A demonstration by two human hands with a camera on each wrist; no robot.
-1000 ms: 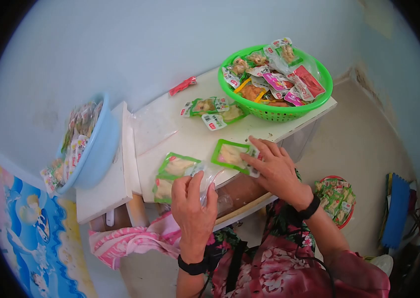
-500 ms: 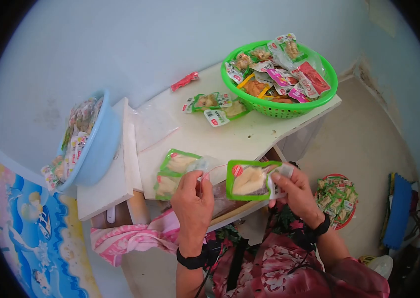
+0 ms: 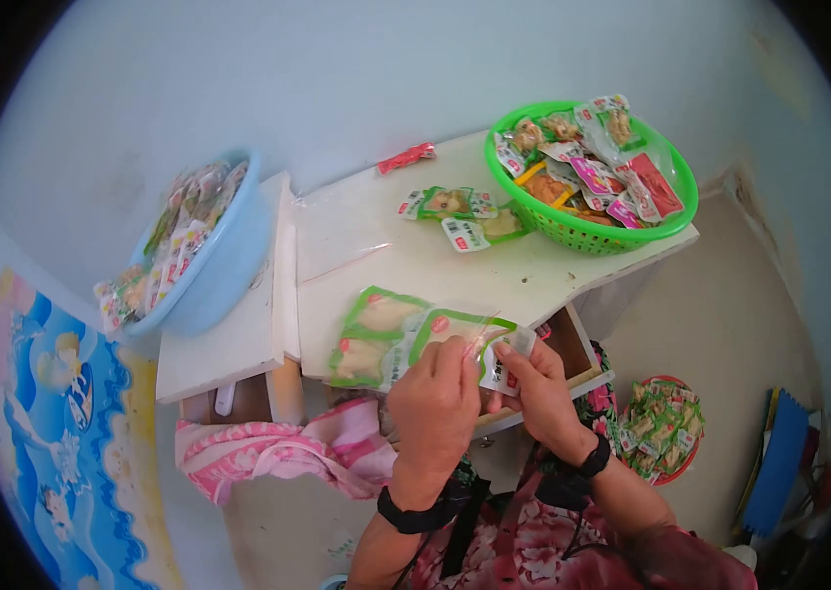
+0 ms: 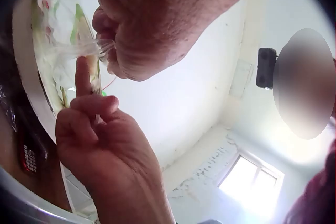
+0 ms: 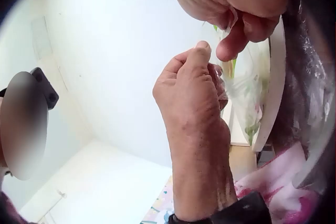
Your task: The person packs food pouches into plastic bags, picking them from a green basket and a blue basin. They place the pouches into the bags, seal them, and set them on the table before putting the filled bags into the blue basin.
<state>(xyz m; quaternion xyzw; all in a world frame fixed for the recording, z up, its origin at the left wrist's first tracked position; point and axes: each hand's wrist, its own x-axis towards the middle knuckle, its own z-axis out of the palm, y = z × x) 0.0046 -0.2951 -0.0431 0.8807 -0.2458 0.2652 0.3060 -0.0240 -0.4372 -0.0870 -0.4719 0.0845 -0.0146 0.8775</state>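
Note:
My left hand (image 3: 433,398) pinches the gathered edge of a clear plastic bag (image 4: 79,49), at the front of the white table (image 3: 356,275). Two green-edged packets of pale food (image 3: 384,313) lie side by side in the bag. A third green-edged food packet (image 3: 450,324) overlaps the bag's mouth in the head view, its white end pinched between the thumb and fingers of my right hand (image 3: 538,395). Both hands are close together, and my left fingers hide part of the third packet.
Behind stands a green basket (image 3: 587,236) of mixed snack packets, with loose packets (image 3: 450,204) and a red packet (image 3: 405,158) beside it. A blue basin (image 3: 229,265) of packets stands left. Below are open drawers (image 3: 577,349), a pink towel (image 3: 287,447) and a red-rimmed basket (image 3: 692,454) of packets.
My right hand lifted the third packet off the table, turned it, and brought it left to the bag's mouth beside my left hand. The head view has shifted slightly.

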